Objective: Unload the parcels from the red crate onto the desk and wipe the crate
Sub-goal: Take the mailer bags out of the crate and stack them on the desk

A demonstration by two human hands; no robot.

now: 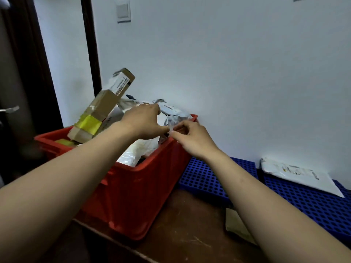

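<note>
A brown worktop (180, 234) by a white wall (237, 63) carries the red crate (136, 186) at centre. At its rim, the left hand (144, 120) and right hand (191, 139) pinch a grey mailer bag (171, 112).

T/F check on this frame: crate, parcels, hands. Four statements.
1. The crate is empty. False: parcels fill it.
2. A long cardboard box sticks up out of the crate. True.
3. A white mailer lies on the blue mat. True.
4. The right hand holds a cloth. False: it and the left hand pinch a grey bag at the crate's rim.
</note>
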